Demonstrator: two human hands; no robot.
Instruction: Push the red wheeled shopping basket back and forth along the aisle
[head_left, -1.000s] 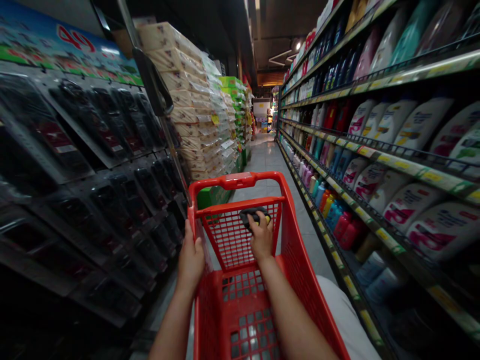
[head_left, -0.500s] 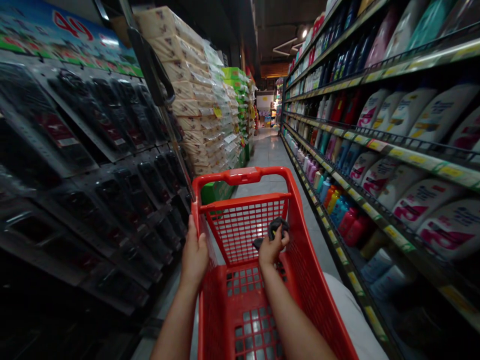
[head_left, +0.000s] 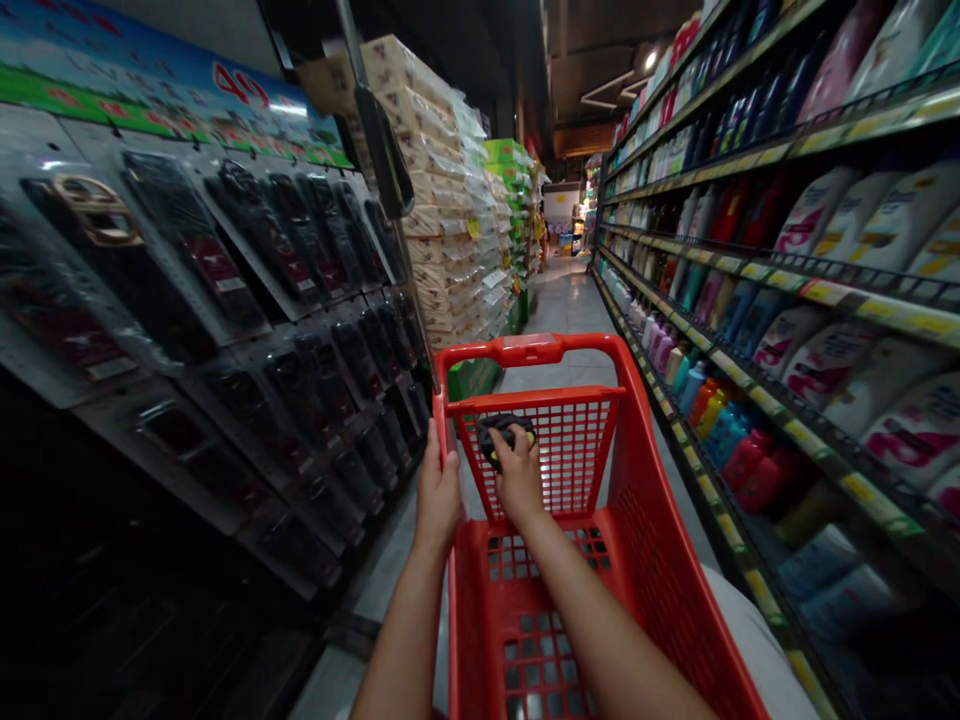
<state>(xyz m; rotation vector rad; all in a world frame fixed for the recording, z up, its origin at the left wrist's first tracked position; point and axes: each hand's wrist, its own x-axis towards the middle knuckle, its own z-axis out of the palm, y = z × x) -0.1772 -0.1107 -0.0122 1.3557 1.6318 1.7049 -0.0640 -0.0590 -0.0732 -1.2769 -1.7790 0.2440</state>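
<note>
A red plastic shopping basket (head_left: 652, 500) with mesh walls lies lengthwise in front of me. My left hand (head_left: 439, 490) is closed around its left rim, near the far corner. Inside the basket, my right hand (head_left: 517, 475) presses a crumpled dark cloth (head_left: 501, 430) with a bit of yellow on it against the upper left of the far mesh panel. Its fingers are bent over the cloth. From that left corner rises a slim metal pole (head_left: 421, 310) with a black hand loop (head_left: 390, 160).
Packaged belts (head_left: 225, 230) hang on a rack close at the left. Beyond them stand stacked tissue packs (head_left: 427, 200) and green packs (head_left: 506, 165). Shelves of shampoo bottles (head_left: 900, 220) line the right side. A tiled aisle (head_left: 566, 300) runs ahead between them.
My right hand has moved the cloth from the right side of the far mesh panel to its upper left. My left hand stays on the rim. The view has turned slightly left.
</note>
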